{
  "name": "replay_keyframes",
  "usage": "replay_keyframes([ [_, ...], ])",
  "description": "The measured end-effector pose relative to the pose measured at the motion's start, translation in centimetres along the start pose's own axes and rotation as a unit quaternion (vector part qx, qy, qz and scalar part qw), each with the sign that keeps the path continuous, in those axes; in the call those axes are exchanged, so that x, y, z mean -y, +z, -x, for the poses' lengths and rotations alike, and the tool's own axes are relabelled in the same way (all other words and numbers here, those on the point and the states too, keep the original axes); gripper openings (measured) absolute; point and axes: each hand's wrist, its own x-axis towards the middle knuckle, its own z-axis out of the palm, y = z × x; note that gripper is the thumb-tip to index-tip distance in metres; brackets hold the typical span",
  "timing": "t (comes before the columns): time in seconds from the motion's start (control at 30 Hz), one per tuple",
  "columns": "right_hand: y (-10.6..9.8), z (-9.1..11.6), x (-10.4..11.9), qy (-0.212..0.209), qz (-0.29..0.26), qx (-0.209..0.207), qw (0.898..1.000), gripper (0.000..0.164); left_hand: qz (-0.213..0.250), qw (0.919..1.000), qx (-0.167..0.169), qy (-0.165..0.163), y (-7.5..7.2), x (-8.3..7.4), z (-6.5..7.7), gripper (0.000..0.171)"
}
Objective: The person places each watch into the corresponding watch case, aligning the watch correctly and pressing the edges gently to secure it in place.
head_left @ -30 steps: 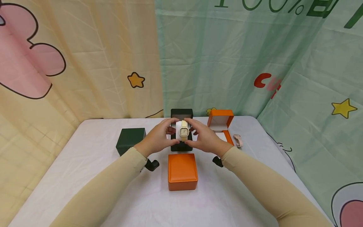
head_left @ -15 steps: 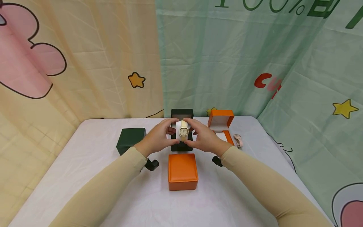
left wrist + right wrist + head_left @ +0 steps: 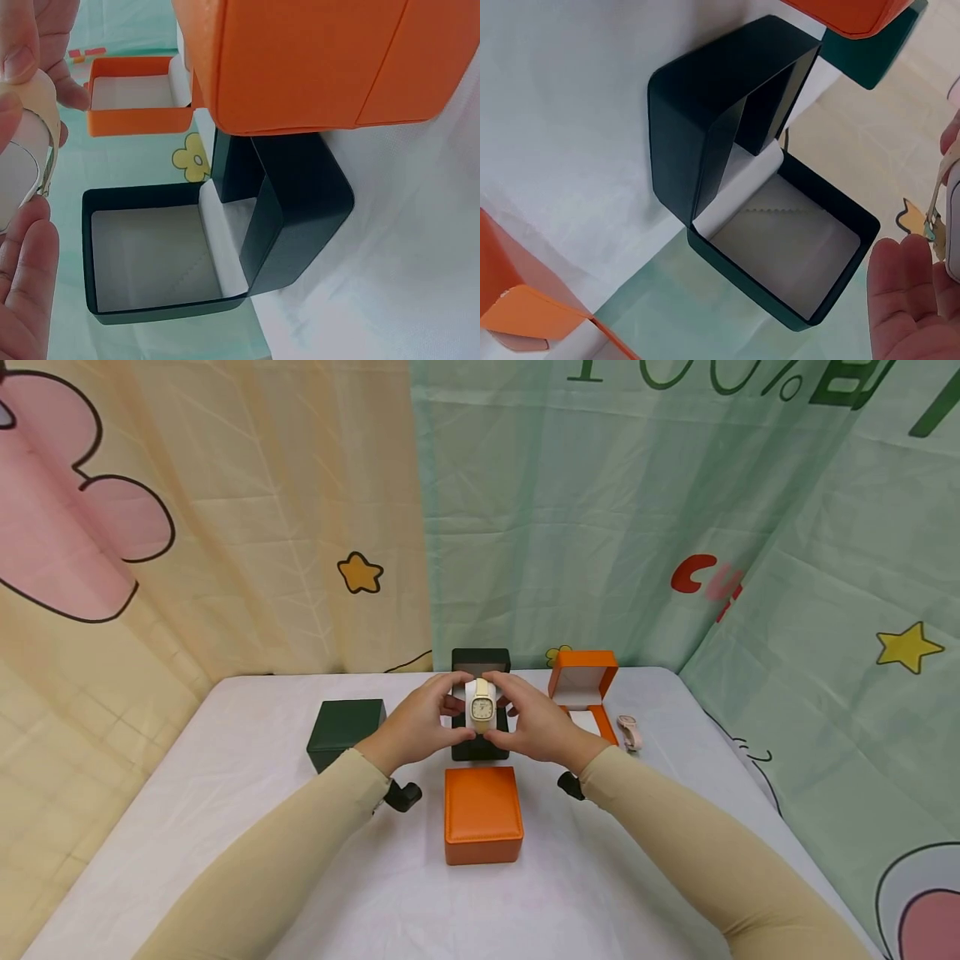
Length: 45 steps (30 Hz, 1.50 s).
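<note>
A cream-strapped wristwatch [image 3: 482, 708] with a squarish face is looped round a white watch cushion [image 3: 470, 690], raised above an open dark green watch box [image 3: 480, 750]. My left hand [image 3: 423, 720] grips the cushion from the left, thumb below and fingers above. From the other side my right hand [image 3: 540, 720] pinches the watch, its fingertips at the strap's top and bottom. In the left wrist view the strap [image 3: 41, 97] curves over the cushion near the fingertips. The green box's lid [image 3: 787, 240] stands back, its lining pale.
A closed orange box [image 3: 483, 814] stands in front of the green one. To the left is a closed green box [image 3: 347, 727], partly behind the left wrist. An open orange box [image 3: 583, 681] stands back right, with a pink-strapped watch [image 3: 630, 732] beside it on the white-covered table [image 3: 600, 877].
The watch has slid left along the cushion to about its middle, and my right hand has shifted slightly left with it. My left hand and the boxes stay in place.
</note>
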Motion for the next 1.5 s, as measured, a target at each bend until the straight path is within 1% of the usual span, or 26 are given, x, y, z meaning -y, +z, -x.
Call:
replay_keyframes([
  [0.13,0.0,0.0,0.0,0.001,-0.005,0.005,1.0,0.083,0.0,1.0,0.002,-0.002,0.1,0.0,0.0,0.073],
  [0.3,-0.1,0.0,-0.1,0.001,0.004,0.004,1.0,0.083,-0.003,1.0,0.002,-0.006,0.1,0.0,0.1,0.073],
  [0.57,-0.3,0.1,-0.3,0.011,0.004,0.005,1.0,0.086,-0.01,0.9999,0.003,-0.009,0.1,0.1,0.1,0.075],
  [0.9,-0.4,0.2,-0.6,0.031,0.019,0.002,0.999,0.085,-0.012,0.9998,0.004,-0.019,0.1,0.2,0.1,0.079],
  [1.07,-0.1,-0.1,-1.0,0.032,0.027,0.001,0.999,0.083,-0.007,0.9993,0.01,-0.037,0.3,0.7,-0.1,0.084],
  [1.2,0.2,-0.4,-1.6,0.036,0.044,0.006,0.998,0.083,0.002,0.9983,0.019,-0.055,0.6,1.1,-0.4,0.085],
  [1.37,0.6,-0.9,-2.3,0.051,0.061,0.015,0.997,0.083,0.004,0.9971,0.026,-0.072,0.9,1.7,-0.7,0.088],
  [1.5,0.8,-1.2,-2.7,0.066,0.058,0.021,0.996,0.083,-0.006,0.9956,0.031,-0.089,1.0,2.3,-1.1,0.09],
])
